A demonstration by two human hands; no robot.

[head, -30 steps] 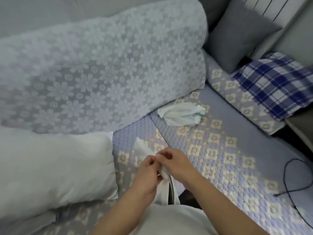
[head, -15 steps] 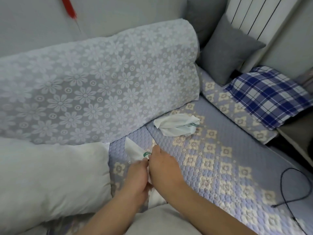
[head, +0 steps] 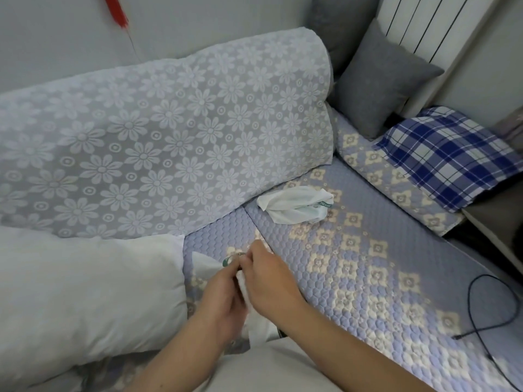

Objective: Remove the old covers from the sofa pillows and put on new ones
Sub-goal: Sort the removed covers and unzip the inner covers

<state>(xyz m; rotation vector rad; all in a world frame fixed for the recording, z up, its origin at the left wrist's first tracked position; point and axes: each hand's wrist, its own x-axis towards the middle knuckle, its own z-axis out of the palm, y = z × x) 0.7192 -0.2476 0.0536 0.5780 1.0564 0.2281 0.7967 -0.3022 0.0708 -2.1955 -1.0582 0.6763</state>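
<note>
My left hand (head: 223, 304) and my right hand (head: 271, 281) pinch a folded white cover (head: 208, 264) with a green tag between them, low over the sofa seat. Part of the cover hangs down between my wrists. A bare white pillow (head: 85, 295) lies on the seat just left of my hands. A second crumpled white cover (head: 294, 206) with a green tag lies farther back on the seat, near the backrest. A grey pillow (head: 379, 80) leans in the far corner, and a blue plaid pillow (head: 450, 154) lies to its right.
The sofa backrest (head: 169, 137) wears a floral lace throw. The seat (head: 368, 250) has a quilted lilac mat. A black cable (head: 481, 312) loops on the seat's right edge. A white radiator (head: 424, 21) stands behind the corner. A red tassel (head: 116, 9) hangs on the wall.
My hands stay together on the white cover and have worked along it, exposing the green tag. The view has tilted upward, showing more wall and radiator.
</note>
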